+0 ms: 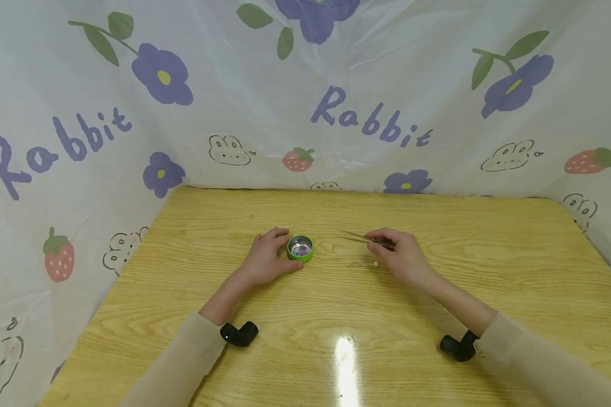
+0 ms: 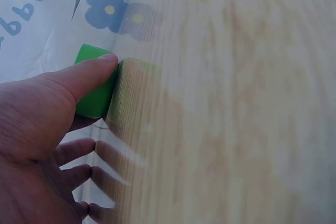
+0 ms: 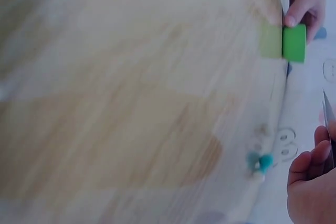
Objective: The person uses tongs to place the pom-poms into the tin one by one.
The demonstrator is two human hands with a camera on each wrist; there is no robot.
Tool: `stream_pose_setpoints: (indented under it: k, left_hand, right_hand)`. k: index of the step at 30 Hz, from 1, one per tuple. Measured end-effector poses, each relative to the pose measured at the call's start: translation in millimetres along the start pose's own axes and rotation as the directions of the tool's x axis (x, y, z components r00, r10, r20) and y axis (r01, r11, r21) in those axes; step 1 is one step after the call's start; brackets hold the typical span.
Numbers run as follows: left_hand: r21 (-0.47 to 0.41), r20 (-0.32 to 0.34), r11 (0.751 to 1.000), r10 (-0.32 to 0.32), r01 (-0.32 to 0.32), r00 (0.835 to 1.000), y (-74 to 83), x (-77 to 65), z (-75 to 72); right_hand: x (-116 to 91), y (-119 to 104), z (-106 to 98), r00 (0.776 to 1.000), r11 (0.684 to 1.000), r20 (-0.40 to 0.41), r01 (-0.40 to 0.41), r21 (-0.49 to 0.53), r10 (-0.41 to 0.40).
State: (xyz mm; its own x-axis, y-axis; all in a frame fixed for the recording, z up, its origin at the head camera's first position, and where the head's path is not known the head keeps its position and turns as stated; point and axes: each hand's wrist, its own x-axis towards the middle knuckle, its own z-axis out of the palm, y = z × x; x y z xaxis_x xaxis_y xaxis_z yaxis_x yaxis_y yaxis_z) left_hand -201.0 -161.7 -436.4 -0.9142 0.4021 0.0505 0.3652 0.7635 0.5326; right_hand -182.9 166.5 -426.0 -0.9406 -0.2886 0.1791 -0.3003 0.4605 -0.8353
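Note:
My left hand holds a small round green tin between thumb and fingers as it stands upright on the table. Its inside is shiny metal, with something purplish at the bottom, too small to make out. To the right, my right hand grips metal tweezers with their tips pointing left toward the tin, apart from it. In the right wrist view the tweezers show only in part at the edge. A teal push pin stands on the table near the right hand.
A tiny pale bit lies on the wooden table below the right hand. Black wrist devices sit at both cuffs. A white printed curtain hangs behind the table and along its left side.

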Motion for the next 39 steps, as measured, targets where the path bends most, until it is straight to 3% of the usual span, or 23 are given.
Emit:
stream_pose_setpoints:
  k: [11, 17, 24, 39]
  left_hand:
    - [-0.004, 0.001, 1.0, -0.002, 0.002, 1.0, 0.0, 0.4, 0.9]
    - [-0.005, 0.012, 1.0, -0.013, 0.013, 1.0, -0.4, 0.6, 0.6]
    - [0.0, 0.012, 1.0, -0.017, 0.017, 1.0, -0.6, 1.6, 1.1]
    - [-0.004, 0.01, 1.0, -0.014, 0.014, 1.0, -1.2, 1.2, 1.1]
  right_hand:
    - [-16, 15, -38, 0.996, 0.994, -0.087, -0.028, -0.106, 0.019]
    - [-26, 24, -51, 0.995, 0.992, -0.097, -0.047, -0.113, 0.036]
    - [-32, 35, -58, 0.994, 0.986, -0.092, -0.066, -0.152, 0.052]
    - [-23, 45, -63, 0.994, 0.983, -0.055, -0.101, -0.154, 0.093]
